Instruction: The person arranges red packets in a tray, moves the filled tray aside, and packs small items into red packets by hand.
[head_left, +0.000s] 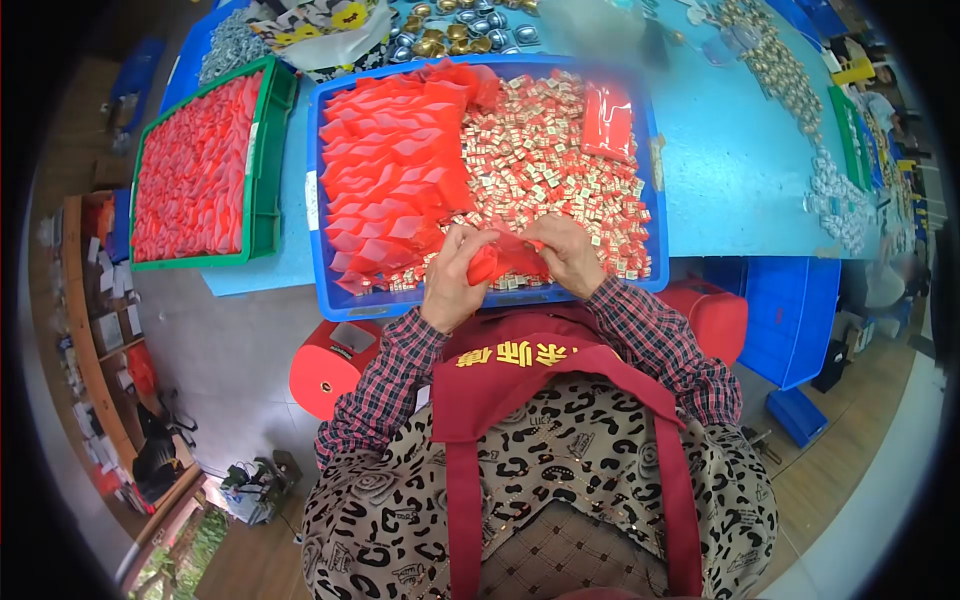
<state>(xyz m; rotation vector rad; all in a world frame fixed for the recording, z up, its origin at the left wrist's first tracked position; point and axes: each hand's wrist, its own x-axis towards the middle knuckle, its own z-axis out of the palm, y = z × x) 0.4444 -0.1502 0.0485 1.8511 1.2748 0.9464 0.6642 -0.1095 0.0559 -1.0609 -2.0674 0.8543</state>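
Observation:
My left hand [458, 278] and my right hand [566, 254] are close together over the near edge of a blue tray [315, 240]. Between them they grip a sheer red pouch [515, 257], one side in each hand, fingers pinched on the fabric. More red pouches [385, 170] lie in overlapping rows across the tray's left half. Small red-and-gold pieces [540, 140] with light faces fill the right half, right up to my fingers. A red packet in shiny clear plastic [607, 122] rests on them at the upper right. Whatever is inside the held pouch is hidden.
A green crate [262, 190] packed with red pouches stands at the left. Gold and silver bell-like pieces [460, 35] lie beyond the tray. Metallic pieces [780, 70] spread over the blue table [730, 190]. Red rolls or stools [335, 370] and blue bins [795, 310] stand below.

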